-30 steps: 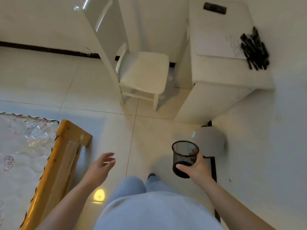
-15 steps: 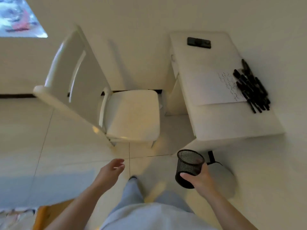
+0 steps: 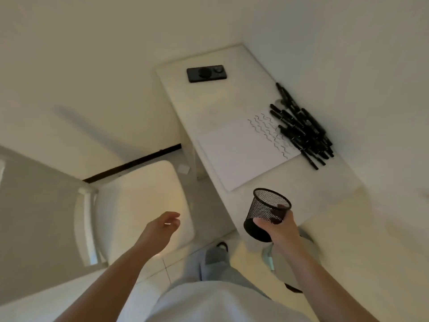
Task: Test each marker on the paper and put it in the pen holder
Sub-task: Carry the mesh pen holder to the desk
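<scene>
My right hand (image 3: 281,231) grips a black mesh pen holder (image 3: 267,212), tilted and empty, in the air just off the near edge of the white desk (image 3: 232,98). On the desk lies a white paper (image 3: 241,152) with rows of black squiggles along its right side. Several black markers (image 3: 301,129) lie piled at the paper's right, close to the wall. My left hand (image 3: 160,228) hangs loosely open over the chair seat, holding nothing.
A white chair (image 3: 139,201) stands left of the desk, its back toward me. A black device (image 3: 206,73) lies at the desk's far end. Walls close the desk in behind and on the right. My legs and a foot show below.
I have come closer to the desk and the view has swung up. The pen holder has risen with my right hand to the desk's near edge. My left hand stays open.
</scene>
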A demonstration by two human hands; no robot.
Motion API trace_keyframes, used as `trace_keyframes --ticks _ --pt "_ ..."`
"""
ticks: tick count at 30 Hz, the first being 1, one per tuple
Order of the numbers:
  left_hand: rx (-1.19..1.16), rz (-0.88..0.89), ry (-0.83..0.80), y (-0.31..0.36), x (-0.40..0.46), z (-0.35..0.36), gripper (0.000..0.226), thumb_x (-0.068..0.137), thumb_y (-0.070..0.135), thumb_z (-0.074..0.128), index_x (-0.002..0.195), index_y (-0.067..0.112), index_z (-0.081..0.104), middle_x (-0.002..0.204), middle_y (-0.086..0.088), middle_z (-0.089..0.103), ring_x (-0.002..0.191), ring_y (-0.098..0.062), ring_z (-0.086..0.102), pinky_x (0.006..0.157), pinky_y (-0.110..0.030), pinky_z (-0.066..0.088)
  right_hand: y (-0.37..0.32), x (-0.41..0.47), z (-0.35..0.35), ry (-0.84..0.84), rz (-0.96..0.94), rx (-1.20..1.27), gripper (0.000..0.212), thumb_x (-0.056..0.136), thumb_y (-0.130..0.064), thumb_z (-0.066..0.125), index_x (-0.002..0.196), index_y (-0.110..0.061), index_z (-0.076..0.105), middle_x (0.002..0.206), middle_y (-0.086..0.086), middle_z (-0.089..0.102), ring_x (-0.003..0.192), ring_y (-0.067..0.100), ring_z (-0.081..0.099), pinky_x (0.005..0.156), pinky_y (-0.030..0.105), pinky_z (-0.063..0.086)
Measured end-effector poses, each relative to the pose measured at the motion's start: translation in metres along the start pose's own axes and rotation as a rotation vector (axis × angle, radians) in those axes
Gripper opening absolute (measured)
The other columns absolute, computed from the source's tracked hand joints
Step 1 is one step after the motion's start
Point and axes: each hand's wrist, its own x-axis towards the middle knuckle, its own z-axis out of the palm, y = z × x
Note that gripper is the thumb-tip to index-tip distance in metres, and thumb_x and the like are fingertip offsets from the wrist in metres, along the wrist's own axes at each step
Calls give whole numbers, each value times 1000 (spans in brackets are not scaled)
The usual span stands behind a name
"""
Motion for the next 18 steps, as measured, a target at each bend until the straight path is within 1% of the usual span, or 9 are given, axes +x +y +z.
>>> trace_keyframes --ticks 3,5,7,9,11,13,14,16,18 --pt "56 52 -33 38 36 4 19 91 27 52 109 27 58 103 6 63 90 -10 60 77 -22 39 -17 29 -7 19 -23 -57 69 59 -29 85 111 -27 40 95 -13 53 90 14 52 66 22 38" --pt "85 103 -62 67 60 8 21 91 24 53 111 25 59 104 5 63 90 -10 58 78 -21 38 -26 46 -13 54 -7 -25 74 60 -27 85 118 -23 40 101 -8 53 92 15 51 70 23 39" --pt "127 151 -126 99 81 12 23 91 23 52 114 24 58 106 6 62 90 -8 58 74 -16 39 -31 57 -17 105 22 44 77 61 -25 85 123 -18 39 107 -3 53 95 17 51 76 29 41" --pt "175 202 -212 132 102 17 23 91 24 52 114 26 56 106 9 60 89 -5 57 69 -9 40 -34 66 -21 170 42 114 74 62 -25 84 119 -21 37 110 -1 52 97 19 51 78 32 42" --pt "245 252 -289 167 128 25 22 92 28 51 114 29 54 108 10 59 93 -5 57 71 -11 41 -37 76 -23 247 51 164 74 62 -23 84 116 -25 35 112 -3 49 101 19 50 79 31 43" --pt "336 324 -327 199 160 36 21 92 28 51 113 30 55 110 10 59 97 -7 57 78 -16 41 -40 88 -23 335 59 200 80 61 -20 84 124 -23 35 116 -6 45 106 15 47 82 28 42" --pt "399 379 -344 213 176 44 22 91 28 52 113 29 55 111 9 59 98 -7 57 81 -18 40 -41 94 -23 390 67 209 85 60 -21 84 128 -21 33 118 -8 44 106 12 46 83 27 42" --pt "571 537 -393 236 211 62 27 91 27 53 118 26 54 118 7 56 103 -8 54 87 -22 40 -42 108 -21 524 85 218 90 58 -25 84 131 -23 32 118 -11 44 104 8 45 82 24 41" --pt "763 741 -427 255 245 79 35 90 29 54 124 23 51 128 4 51 117 -13 46 97 -27 38 -45 120 -16 656 133 233 90 56 -29 84 128 -30 32 116 -14 46 101 7 46 80 25 42"
